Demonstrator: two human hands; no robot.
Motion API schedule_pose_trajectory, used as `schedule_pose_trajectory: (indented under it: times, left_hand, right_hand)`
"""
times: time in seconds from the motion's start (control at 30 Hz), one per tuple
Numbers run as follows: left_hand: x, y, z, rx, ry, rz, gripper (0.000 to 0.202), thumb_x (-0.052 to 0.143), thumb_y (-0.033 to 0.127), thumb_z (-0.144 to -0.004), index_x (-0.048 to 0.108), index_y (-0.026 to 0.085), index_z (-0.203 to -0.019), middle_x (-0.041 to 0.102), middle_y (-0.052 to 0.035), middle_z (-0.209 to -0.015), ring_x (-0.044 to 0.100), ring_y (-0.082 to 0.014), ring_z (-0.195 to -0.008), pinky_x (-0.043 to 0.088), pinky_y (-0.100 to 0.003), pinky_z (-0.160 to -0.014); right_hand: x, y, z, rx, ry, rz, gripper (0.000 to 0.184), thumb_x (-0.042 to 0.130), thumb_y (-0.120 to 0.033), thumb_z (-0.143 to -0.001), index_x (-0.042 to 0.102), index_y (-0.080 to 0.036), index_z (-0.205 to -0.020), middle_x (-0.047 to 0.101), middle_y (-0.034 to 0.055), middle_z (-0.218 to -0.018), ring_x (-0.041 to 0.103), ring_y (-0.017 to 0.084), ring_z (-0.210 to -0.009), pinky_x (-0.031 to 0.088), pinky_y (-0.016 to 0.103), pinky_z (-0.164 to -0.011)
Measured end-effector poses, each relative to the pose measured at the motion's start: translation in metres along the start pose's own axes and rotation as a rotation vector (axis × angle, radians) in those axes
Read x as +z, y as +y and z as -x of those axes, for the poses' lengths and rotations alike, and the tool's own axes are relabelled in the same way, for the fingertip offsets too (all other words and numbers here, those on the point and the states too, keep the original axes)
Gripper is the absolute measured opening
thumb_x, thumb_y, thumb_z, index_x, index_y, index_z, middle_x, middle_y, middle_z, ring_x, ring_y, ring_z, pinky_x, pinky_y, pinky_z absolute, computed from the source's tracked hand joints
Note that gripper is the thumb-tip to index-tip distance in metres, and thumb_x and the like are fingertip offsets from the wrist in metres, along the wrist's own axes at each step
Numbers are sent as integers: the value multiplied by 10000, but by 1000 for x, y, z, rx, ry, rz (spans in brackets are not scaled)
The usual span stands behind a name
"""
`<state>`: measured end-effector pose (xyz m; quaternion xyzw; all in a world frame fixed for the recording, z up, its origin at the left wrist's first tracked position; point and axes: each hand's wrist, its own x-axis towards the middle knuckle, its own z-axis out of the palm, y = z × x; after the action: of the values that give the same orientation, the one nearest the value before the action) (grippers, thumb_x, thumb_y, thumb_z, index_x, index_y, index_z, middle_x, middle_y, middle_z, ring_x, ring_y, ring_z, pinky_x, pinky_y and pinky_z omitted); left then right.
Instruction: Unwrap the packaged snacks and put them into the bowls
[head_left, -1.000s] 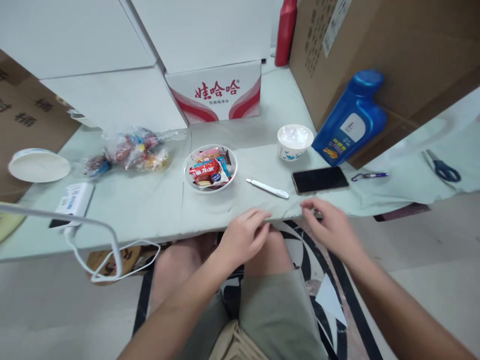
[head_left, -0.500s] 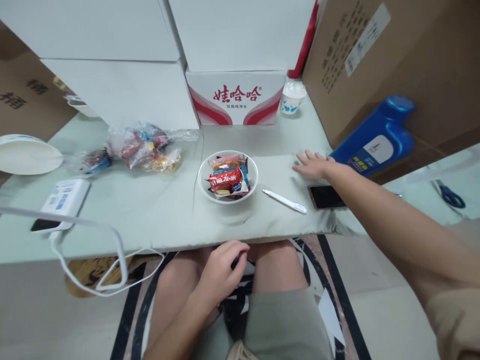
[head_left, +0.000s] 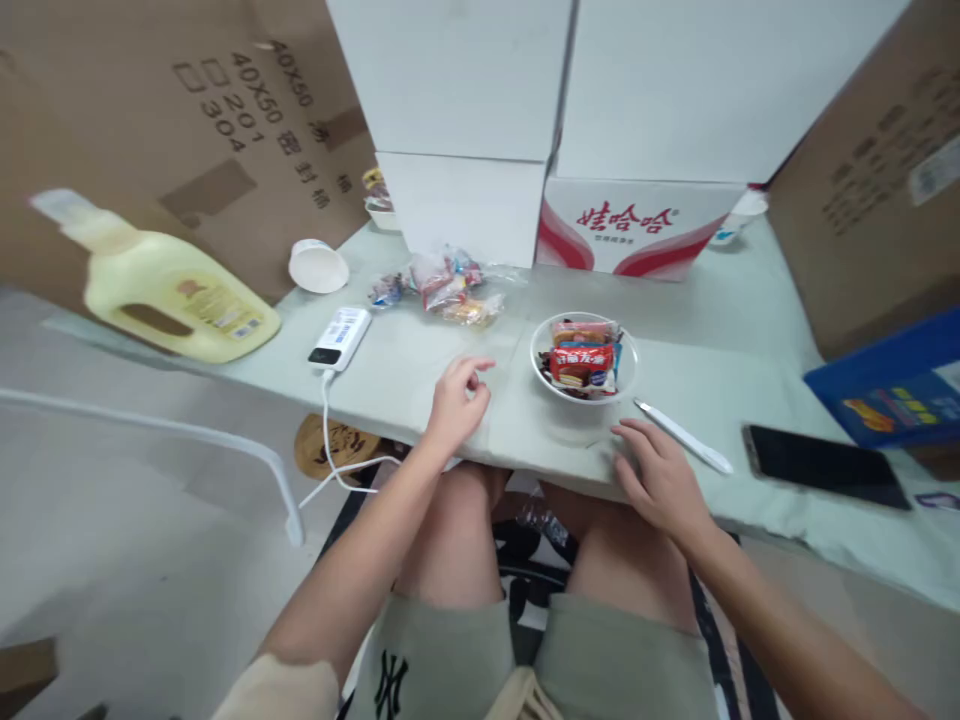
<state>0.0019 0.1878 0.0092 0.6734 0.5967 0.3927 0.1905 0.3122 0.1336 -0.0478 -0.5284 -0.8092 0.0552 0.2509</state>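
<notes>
Left hand (head_left: 457,402), centre frame on counter (head_left: 409,355), fingers (head_left: 471,366) loosely curled and empty — right hand (head_left: 657,478) flat, fingers spread, beside pen (head_left: 684,438).

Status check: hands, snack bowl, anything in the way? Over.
Left hand empty, fingers loosely curled, at the table edge. Right hand flat on table beside white stick. Snack bowl just beyond both hands, untouched. Nothing blocks it.

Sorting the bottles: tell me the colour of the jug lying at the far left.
Pale yellow jug, whitish cap; head view shows it.
</notes>
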Motion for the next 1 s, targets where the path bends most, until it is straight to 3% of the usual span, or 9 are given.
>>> schedule_pose_trajectory:
  times: [0.17, 0.3, 0.4, 0.47, 0.57, 0.63, 0.7, 0.87, 1.0]
  left_hand:
    - [-12, -23, -59, -24, -2, -214, 331, 573, 125, -788, 643, 178, -1107, 652, -75, -1113, 635, -167, -923, 529, -298, -859]
    - [3, -23, -89, 88, -132, -399, 393, 639, 209, -810, 619, 155, -1199, 607, -122, -1265, 568, -237, -1195, 453, -352, -1043]
    - [21, -26, -104, 112, -178, -557, 515, 664, 235, -818, 567, 179, -1321, 523, -142, -1418, 462, -301, -1332, 400, -430, -1096]
    - [29, -32, -111, 62, -205, -632, 510, 628, 215, -844, 554, 196, -1348, 500, -151, -1448, 445, -320, -1343, 398, -461, -1084]
    - [25, -42, -119, 92, -279, -573, 421, 522, 222, -914, 569, 195, -1331, 564, -136, -1376, 523, -264, -1258, 417, -396, -1063]
    - [8, -47, -125, 156, -228, -503, 389, 467, 272, -949, 576, 190, -1313, 603, -118, -1315, 558, -230, -1205, 426, -345, -1044]
    - [-20, -54, -132, 150, -78, -505, 359, 429, 290, -960, 602, 185, -1257, 628, -114, -1248, 567, -224, -1175, 429, -336, -1024]
    - [-119, -95, -163, -110, 322, -644, 293, 442, 256, -916, 634, 210, -1132, 597, -130, -1269, 499, -265, -1235, 377, -414, -1053]
    - [-182, -151, -182, -330, 336, -647, 371, 453, 403, -875, 636, 225, -1144, 489, -106, -1425, 365, -309, -1318, 299, -516, -1056]
  right_hand:
    - [29, 0, -10, 59, 88, 59, 311, 456, -262, -921, 597, -166, -1181, 647, 167, -1152, 617, 302, -1051, 494, 453, -920]
    - [27, -3, -13, 60, 69, 167, 270, 471, -237, -906, 622, -155, -1114, 671, 158, -1083, 616, 299, -968, 482, 421, -846]
    - [26, -7, -13, 51, 72, 227, 231, 484, -224, -900, 628, -167, -1072, 684, 138, -1052, 621, 291, -938, 472, 402, -821]
    - [25, -8, -13, 35, 73, 242, 215, 493, -224, -895, 626, -167, -1055, 687, 137, -1040, 625, 290, -921, 473, 400, -809]
    - [25, -8, -13, 19, 73, 252, 202, 497, -230, -897, 618, -166, -1046, 690, 142, -1027, 631, 295, -907, 477, 408, -794]
    - [24, -7, -12, 10, 81, 261, 192, 494, -240, -902, 612, -176, -1038, 690, 139, -1015, 634, 300, -905, 480, 413, -792]
    - [25, -7, -11, -10, 87, 264, 182, 486, -256, -909, 605, -185, -1026, 689, 137, -1001, 637, 305, -898, 483, 420, -794]
    - [25, -7, -10, -36, 76, 288, 187, 451, -286, -928, 590, -201, -1020, 684, 140, -990, 635, 321, -883, 492, 436, -786]
    - [25, -9, -12, -70, 67, 347, 213, 434, -286, -928, 596, -175, -1010, 679, 169, -977, 624, 329, -822, 489, 450, -762]
